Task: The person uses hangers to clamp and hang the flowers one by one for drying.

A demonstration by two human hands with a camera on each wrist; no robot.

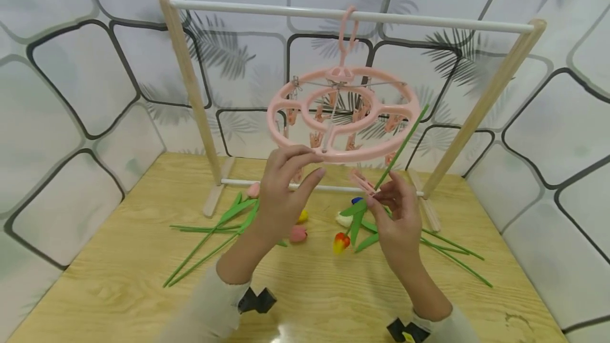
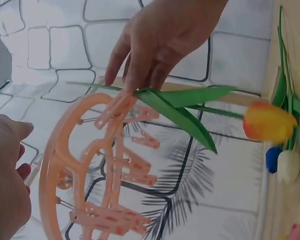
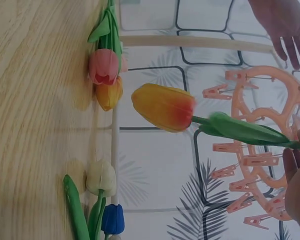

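An orange-yellow artificial tulip (image 1: 341, 243) hangs bloom down, its green stem slanting up past the ring. My right hand (image 1: 397, 216) pinches it near the leaves. At the same fingertips is a pink clothespin (image 1: 364, 181) of the hanger; whether it bites the stem, I cannot tell. The round pink clip hanger (image 1: 350, 156) hangs by its hook from a white rail. My left hand (image 1: 288, 195) is at the ring's front edge, its fingers extended and loosely bent; contact with the rim is unclear. The left wrist view shows the tulip (image 2: 270, 121) sideways, below the right hand (image 2: 165, 40).
Wooden posts (image 1: 193, 89) hold up the white rail (image 1: 257, 9) over the wooden table (image 1: 119, 237). Left lie several tulips, including a pink tulip (image 1: 298, 234); right, others, including a white tulip (image 1: 344, 219) and a blue tulip (image 1: 357, 201). Several clothespins (image 3: 260, 160) dangle beneath the ring.
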